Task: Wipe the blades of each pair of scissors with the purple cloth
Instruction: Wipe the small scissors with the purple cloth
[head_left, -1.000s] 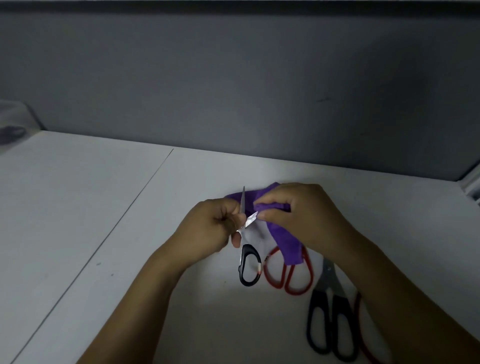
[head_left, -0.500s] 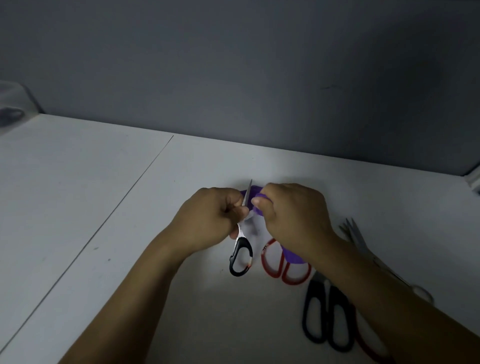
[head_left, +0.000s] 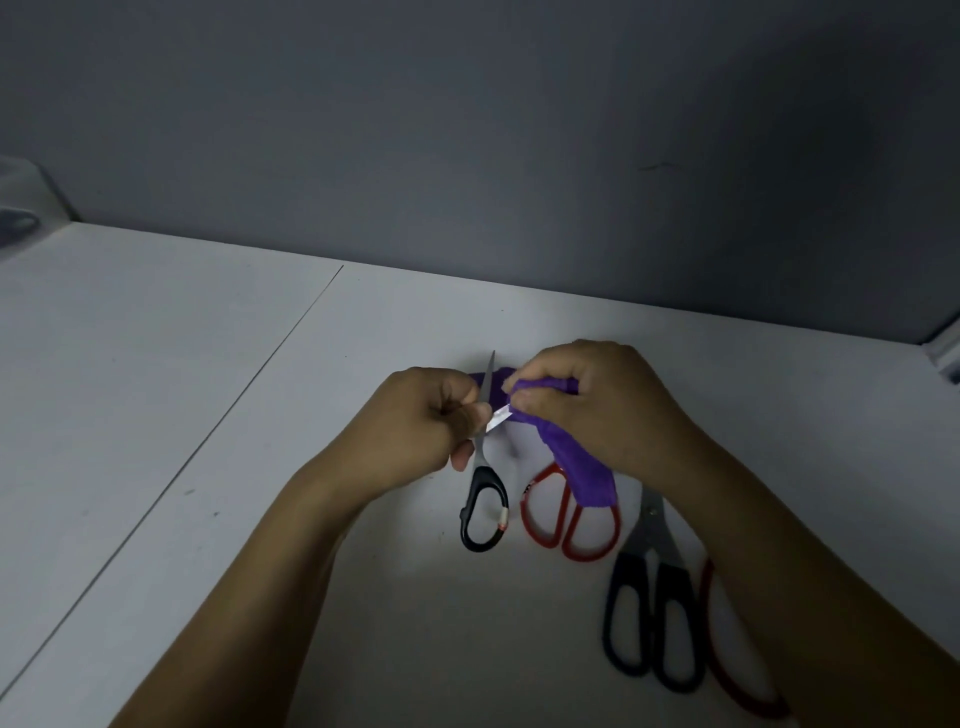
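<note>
Grey wall (head_left: 467, 130) backs a white worktop (head_left: 197, 395) in dim light. The left hand (head_left: 434, 423) has its grip curled tight round the black-handled scissors (head_left: 485, 512) near the pivot. The scissors are spread open: one blade points up and away past the knuckles, and a black handle loop hangs down toward the worktop. The right hand (head_left: 602, 410) pinches the purple cloth (head_left: 579, 465) between thumb and fingertips, folded over the other blade (only a short bright stretch of steel shows between the two hands). The cloth's loose end trails down from that grip and drapes over the red-handled scissors (head_left: 571, 530) lying on the worktop. Further right — partly under the forearm — lie a dark-handled pair (head_left: 652, 629) and another red loop (head_left: 727, 654).
</note>
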